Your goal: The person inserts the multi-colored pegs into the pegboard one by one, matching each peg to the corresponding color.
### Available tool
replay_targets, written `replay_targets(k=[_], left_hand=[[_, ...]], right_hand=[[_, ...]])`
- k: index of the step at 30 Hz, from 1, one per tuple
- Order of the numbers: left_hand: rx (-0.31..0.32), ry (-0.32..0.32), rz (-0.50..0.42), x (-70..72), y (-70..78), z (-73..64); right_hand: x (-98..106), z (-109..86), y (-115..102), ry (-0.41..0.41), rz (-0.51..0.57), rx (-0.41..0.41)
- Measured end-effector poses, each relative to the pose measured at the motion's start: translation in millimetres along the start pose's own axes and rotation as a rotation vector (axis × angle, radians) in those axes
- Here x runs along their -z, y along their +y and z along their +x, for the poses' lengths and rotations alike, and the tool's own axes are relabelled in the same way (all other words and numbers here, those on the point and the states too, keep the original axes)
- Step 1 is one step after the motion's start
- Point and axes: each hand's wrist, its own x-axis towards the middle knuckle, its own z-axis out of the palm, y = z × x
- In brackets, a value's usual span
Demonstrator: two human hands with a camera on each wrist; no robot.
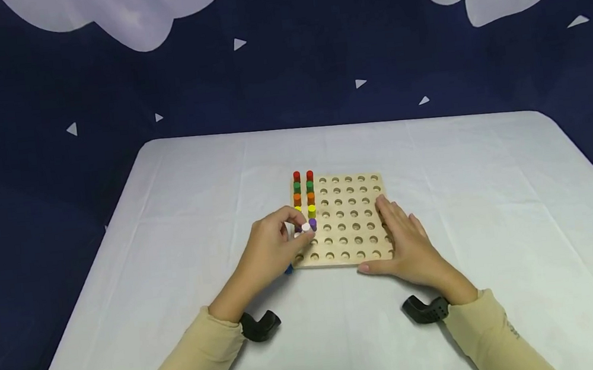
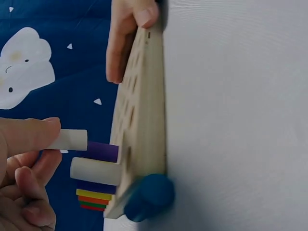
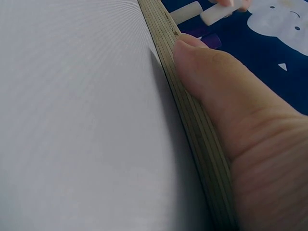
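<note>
The wooden pegboard (image 1: 348, 216) lies on the table, its two left columns partly filled with coloured pegs. Between thumb and index finger, my left hand (image 1: 272, 244) pinches a white peg (image 2: 74, 139), held over the board near a purple peg (image 1: 313, 224). Beside it in the left wrist view, another white peg (image 2: 96, 171) stands in the first column. My right hand (image 1: 412, 245) rests at the board's right front corner. Its fingers lie fairly straight along the right side, and the thumb (image 3: 192, 62) touches the front edge.
Red (image 1: 309, 175), green (image 1: 310, 186), orange (image 1: 311, 198) and yellow (image 1: 312, 211) pegs stand in pairs toward the back of the board. Blue pegs (image 2: 151, 195) lie beside its front left corner. A white cloth covers the table (image 1: 214, 217); a dark blue curtain (image 1: 290, 66) hangs behind.
</note>
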Motion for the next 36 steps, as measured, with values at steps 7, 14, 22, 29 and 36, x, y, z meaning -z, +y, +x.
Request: replay_targets(k=[7, 14, 22, 29, 36], left_hand=[[-0.032, 0.014, 0.032, -9.9, -5.5, 3.9], [-0.052, 0.043, 0.071, -14.6, -8.0, 4.0], [-0.054, 0.058, 0.071, -16.2, -7.8, 3.1], [-0.038, 0.073, 0.094, -18.3, -9.9, 2.0], [-0.009, 0.049, 0.124, -19.3, -9.1, 2.1]], right_hand=[[1, 1.2, 2, 0.001, -0.002, -0.003], [2, 2.6, -1, 0.000, 0.001, -0.001], [2, 3.4, -1, -0.001, -0.002, 0.002], [2, 3.4, -1, -0.005, 0.001, 0.001], [1, 1.9, 0, -0.008, 0.000, -0.005]])
